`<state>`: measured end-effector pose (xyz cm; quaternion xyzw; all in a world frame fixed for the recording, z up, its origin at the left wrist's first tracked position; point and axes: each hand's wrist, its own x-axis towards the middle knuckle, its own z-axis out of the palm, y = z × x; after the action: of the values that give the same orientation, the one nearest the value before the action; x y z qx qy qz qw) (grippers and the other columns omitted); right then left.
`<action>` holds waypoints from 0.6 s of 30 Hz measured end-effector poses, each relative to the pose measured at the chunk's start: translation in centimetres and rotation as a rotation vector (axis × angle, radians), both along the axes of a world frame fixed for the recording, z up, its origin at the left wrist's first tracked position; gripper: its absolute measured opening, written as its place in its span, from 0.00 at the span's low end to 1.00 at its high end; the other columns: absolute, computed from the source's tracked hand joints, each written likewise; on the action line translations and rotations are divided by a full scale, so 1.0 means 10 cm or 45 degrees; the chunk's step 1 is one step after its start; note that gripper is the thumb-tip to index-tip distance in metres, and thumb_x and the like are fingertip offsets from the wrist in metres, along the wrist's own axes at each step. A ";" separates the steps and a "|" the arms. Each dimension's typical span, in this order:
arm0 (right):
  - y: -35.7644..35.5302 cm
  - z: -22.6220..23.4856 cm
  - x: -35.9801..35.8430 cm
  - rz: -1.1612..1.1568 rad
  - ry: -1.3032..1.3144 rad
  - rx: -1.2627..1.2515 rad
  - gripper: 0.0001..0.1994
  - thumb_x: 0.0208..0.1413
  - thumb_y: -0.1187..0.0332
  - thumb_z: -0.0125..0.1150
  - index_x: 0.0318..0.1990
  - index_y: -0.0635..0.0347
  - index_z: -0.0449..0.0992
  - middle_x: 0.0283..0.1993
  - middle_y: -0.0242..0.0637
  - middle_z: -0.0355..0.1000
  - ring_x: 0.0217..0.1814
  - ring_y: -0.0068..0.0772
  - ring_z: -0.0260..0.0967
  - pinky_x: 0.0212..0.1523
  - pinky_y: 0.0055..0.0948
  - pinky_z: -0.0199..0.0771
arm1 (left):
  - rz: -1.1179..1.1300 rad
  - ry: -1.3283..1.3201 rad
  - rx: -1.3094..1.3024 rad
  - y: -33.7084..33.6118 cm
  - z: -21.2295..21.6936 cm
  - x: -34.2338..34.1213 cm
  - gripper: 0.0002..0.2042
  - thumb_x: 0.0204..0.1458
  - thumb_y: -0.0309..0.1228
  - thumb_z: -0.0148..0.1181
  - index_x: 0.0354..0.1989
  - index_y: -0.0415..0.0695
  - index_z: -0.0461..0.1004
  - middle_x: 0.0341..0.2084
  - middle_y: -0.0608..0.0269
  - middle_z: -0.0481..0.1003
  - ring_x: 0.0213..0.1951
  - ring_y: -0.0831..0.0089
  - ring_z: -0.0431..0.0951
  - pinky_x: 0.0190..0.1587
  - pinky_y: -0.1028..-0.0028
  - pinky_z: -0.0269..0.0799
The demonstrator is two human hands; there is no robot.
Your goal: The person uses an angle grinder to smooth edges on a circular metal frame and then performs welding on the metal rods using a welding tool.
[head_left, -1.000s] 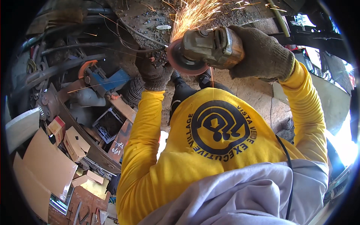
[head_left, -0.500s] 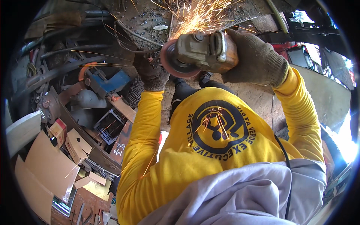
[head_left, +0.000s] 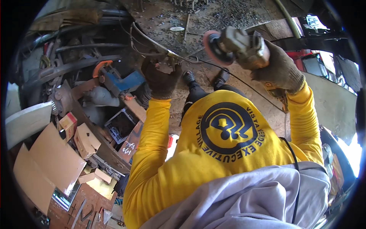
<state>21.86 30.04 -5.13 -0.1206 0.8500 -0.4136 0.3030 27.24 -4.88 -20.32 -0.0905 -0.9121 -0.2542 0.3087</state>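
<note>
Since the earlier frame, sparks have ceased; the angle grinder is lifted clear, fingers of the right hand wrapped around its body. Left hand grips the thin metal rod. Judged: inspection pause; regrinding needs realignment.

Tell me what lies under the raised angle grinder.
Below the angle grinder in the gloved right hand are a thin dark cable, dirt ground with debris and the person's dark shoes. The yellow shirt covers anything nearer.

Bright daylight, blown-out glare at right, dark curved fisheye rim.
</note>
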 end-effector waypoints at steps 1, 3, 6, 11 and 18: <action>0.06 -0.06 0.05 -0.104 -0.004 -0.001 0.37 0.40 0.65 0.81 0.61 0.61 0.73 0.51 0.43 0.81 0.53 0.35 0.78 0.59 0.37 0.77 | 0.005 -0.113 0.169 -0.01 0.07 0.06 0.30 0.39 0.45 0.76 0.48 0.40 0.74 0.36 0.55 0.76 0.41 0.51 0.79 0.46 0.57 0.75; 0.18 -0.13 0.11 -0.284 -0.114 -0.056 0.34 0.40 0.69 0.79 0.60 0.60 0.74 0.51 0.37 0.80 0.53 0.31 0.76 0.59 0.35 0.75 | 0.005 -0.227 0.306 -0.12 0.23 0.15 0.30 0.38 0.46 0.76 0.46 0.39 0.74 0.36 0.54 0.76 0.40 0.52 0.79 0.46 0.58 0.75; 0.37 -0.23 0.24 -0.516 -0.238 -0.334 0.33 0.41 0.71 0.76 0.59 0.60 0.75 0.50 0.34 0.79 0.51 0.29 0.75 0.57 0.33 0.74 | -0.044 -0.272 -0.037 -0.36 0.54 0.25 0.30 0.37 0.43 0.77 0.46 0.38 0.75 0.37 0.56 0.77 0.39 0.59 0.80 0.45 0.61 0.77; 0.66 -0.40 0.43 -0.694 -0.262 -0.444 0.31 0.42 0.71 0.74 0.58 0.60 0.76 0.49 0.34 0.78 0.49 0.27 0.73 0.56 0.32 0.74 | -0.291 -0.124 -0.465 -0.32 1.56 0.09 0.41 0.35 0.36 0.79 0.61 0.39 0.67 0.53 0.48 0.74 0.48 0.53 0.80 0.48 0.64 0.79; 1.02 -0.44 0.59 -0.939 -0.099 -0.639 0.30 0.42 0.69 0.74 0.58 0.60 0.77 0.48 0.33 0.78 0.47 0.29 0.74 0.53 0.32 0.75 | -0.550 -0.400 -0.857 0.32 2.07 -0.73 0.35 0.40 0.40 0.75 0.59 0.44 0.73 0.56 0.49 0.74 0.56 0.48 0.77 0.59 0.55 0.74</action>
<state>27.76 40.26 -9.56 0.1364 0.6974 -0.6918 0.1281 19.97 -1.66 0.39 -0.3352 -0.9402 -0.0119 0.0592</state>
